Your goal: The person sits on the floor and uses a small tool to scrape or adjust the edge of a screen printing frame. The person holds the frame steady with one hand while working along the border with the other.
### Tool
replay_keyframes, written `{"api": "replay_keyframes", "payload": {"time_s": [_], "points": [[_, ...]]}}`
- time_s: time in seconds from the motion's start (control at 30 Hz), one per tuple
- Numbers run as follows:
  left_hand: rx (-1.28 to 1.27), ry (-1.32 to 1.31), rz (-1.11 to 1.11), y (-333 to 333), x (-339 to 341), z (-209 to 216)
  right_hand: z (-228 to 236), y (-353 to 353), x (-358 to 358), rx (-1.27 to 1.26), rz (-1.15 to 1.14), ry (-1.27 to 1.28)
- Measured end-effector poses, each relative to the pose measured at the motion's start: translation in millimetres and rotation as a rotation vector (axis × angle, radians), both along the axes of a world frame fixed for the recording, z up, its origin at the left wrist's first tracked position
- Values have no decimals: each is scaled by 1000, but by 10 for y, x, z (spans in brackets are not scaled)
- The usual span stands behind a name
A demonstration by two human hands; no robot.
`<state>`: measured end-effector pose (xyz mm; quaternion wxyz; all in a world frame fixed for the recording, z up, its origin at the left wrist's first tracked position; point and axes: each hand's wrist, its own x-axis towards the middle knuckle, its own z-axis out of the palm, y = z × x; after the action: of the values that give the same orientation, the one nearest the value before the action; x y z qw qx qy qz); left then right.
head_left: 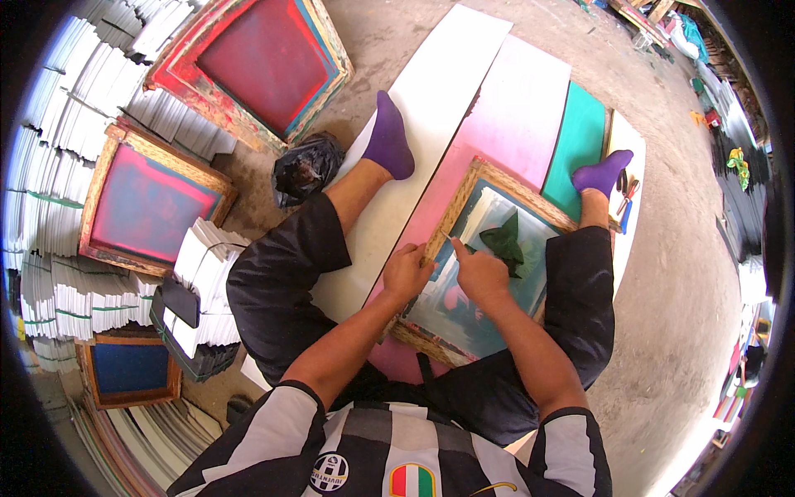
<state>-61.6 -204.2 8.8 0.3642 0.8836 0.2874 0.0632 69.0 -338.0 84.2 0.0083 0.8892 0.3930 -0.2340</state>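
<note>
A wood-edged screen frame [454, 209] with a pale blue-grey, paint-smeared mesh lies tilted between my legs. My left hand [406, 273] is closed on its left rail, thumb toward the inner edge. Over the mesh near that same rail is my right hand [483, 276], its index finger extended toward the inner edge and the other fingers curled. A small pale tip shows by the index finger, too small to name. A crumpled dark green cloth [507, 242] rests on the mesh just beyond my right hand.
White [447, 70], pink [520, 99] and green boards [582, 124] lie beneath me and my purple-socked feet. Hand tools [628, 200] lie by my right foot. At left are a black plastic bag [305, 171], a red-meshed frame [265, 66], more frames and paper stacks [62, 199].
</note>
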Motion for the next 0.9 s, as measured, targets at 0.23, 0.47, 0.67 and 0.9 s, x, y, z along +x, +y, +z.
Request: {"api": "replay_keyframes", "payload": {"time_s": [0.23,0.47,0.67,0.9], "points": [[35,23,-44,22,13,-27,-274,-109,134,348,-102,275],[16,39,-44,6,39,17,-665,-203,136,527,-267,459],[39,-29,0,23,-23,17,-192,-109,51,319,-178,292],[43,-18,-21,6,-36,13,-421,-70,253,422,-598,866]]}}
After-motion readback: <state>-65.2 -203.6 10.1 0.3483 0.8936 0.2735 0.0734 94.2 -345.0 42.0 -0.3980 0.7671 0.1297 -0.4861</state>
